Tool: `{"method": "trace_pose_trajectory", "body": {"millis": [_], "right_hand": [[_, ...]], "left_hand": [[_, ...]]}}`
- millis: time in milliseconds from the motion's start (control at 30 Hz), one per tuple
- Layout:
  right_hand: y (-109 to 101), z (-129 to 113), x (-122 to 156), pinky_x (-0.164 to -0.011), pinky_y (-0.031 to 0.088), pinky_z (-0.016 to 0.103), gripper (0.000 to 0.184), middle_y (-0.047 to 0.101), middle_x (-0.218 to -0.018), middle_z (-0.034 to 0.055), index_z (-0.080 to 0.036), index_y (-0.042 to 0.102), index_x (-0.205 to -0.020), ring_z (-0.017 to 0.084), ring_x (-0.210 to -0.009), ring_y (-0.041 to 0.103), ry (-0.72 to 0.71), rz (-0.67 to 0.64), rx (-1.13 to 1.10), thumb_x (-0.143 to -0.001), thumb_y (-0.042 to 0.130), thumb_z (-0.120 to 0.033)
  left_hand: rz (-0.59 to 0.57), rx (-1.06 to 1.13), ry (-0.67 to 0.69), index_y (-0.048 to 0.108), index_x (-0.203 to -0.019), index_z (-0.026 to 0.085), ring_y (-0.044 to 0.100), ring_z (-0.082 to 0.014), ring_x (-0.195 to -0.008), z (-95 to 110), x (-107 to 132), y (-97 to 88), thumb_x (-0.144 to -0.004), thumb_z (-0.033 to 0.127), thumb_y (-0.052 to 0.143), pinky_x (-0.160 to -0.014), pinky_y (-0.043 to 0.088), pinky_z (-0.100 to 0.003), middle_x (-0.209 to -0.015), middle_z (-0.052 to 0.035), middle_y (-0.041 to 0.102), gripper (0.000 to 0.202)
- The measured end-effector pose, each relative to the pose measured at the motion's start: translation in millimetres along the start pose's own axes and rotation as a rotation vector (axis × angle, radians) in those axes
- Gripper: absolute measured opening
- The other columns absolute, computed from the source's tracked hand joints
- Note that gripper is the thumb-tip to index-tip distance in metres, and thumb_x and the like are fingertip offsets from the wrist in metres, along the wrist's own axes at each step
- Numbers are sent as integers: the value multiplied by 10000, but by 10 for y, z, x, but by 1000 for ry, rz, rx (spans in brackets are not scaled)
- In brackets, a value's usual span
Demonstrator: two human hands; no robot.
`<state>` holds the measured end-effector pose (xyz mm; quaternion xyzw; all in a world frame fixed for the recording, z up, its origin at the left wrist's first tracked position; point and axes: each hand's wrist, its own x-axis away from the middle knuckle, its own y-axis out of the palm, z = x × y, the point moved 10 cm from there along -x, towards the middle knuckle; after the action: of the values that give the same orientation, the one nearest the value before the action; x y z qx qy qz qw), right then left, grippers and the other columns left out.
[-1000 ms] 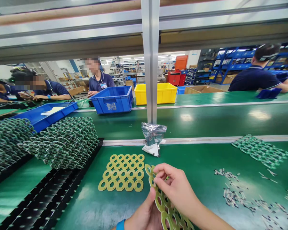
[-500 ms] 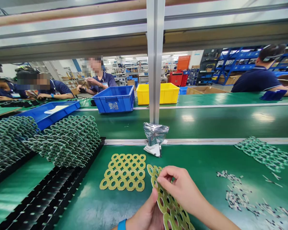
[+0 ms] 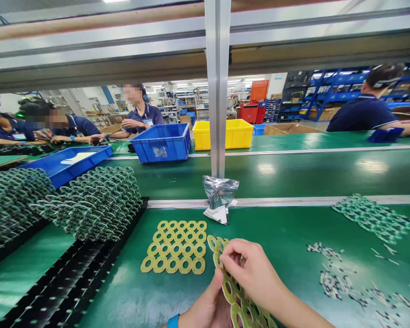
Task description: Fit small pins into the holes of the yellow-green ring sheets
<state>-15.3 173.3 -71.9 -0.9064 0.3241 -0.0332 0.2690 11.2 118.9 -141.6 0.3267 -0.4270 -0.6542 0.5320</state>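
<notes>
Both my hands hold a yellow-green panel of joined rings [image 3: 237, 298] low in the middle of the view. My left hand [image 3: 208, 307], with a blue wristband, grips its near left edge with the thumb up. My right hand [image 3: 251, 271] pinches the rings at the panel's far end with curled fingers. A second, flat panel of yellow rings [image 3: 176, 248] lies on the green bench just left of my hands. A crumpled silver foil bag [image 3: 219, 198] stands behind it against the metal post [image 3: 217, 91].
Stacks of green ring panels [image 3: 95, 202] stand in black slotted racks [image 3: 64, 282] at left. More green panels [image 3: 374, 218] and scattered small white scraps [image 3: 338, 278] lie at right. Blue bins [image 3: 160, 141] and a yellow bin [image 3: 237, 132] sit beyond the belt, where several people work.
My hands and the ring panel have barely shifted; the right fingers curl a little tighter on the far rings. The person behind the blue bin has lowered an arm toward the left.
</notes>
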Motion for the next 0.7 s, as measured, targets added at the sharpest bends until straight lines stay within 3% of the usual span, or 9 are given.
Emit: {"method": "trace_pose_trajectory", "body": {"millis": [100,200,300,400,567,700], "right_hand": [[-62,-38,-36,-530,387,211,158,576,-620,-9,-169,592,-638,110,-565,502,-18,-33,-61,-763,496,-185],[-316,-19,-88,-566,417,218,126,604,-677,0,-170,624,-723,120,-619,521,-22,-12,-107,-765,516,-219],[-668,156,-79,-533,427,218,144,591,-698,9,-171,626,-783,127,-626,512,38,52,-94,-765,531,-278],[-845,435,38,-500,422,215,129,578,-693,13,-170,624,-777,129,-612,508,109,19,-43,-750,542,-265],[-620,892,349,-539,402,212,106,595,-672,6,-169,665,-660,115,-583,522,139,-298,119,-662,571,-122],[-490,1103,483,-498,377,189,109,577,-669,-5,-166,672,-676,99,-549,522,159,-418,158,-622,602,-103]], "left_hand": [[6,28,10,484,-1199,201,439,-259,-1140,12,14,-23,-714,562,508,-999,247,-394,-1132,-84,576,605],[56,42,-61,491,-1188,172,493,-245,-1069,-52,55,-100,-717,579,488,-969,286,-395,-1077,-88,601,623],[104,49,-101,494,-1177,134,500,-252,-1058,-80,89,-136,-692,602,499,-969,288,-410,-1086,-112,593,674],[133,25,-83,468,-1196,98,457,-290,-1122,-54,96,-126,-667,603,529,-1005,235,-450,-1139,-151,564,734],[142,24,-74,515,-1154,102,468,-290,-1119,-47,96,-120,-684,583,526,-1026,203,-471,-1112,-147,589,673],[141,29,-87,550,-1124,113,495,-301,-1088,-50,101,-122,-668,593,536,-1029,185,-502,-1099,-148,601,662]]}}
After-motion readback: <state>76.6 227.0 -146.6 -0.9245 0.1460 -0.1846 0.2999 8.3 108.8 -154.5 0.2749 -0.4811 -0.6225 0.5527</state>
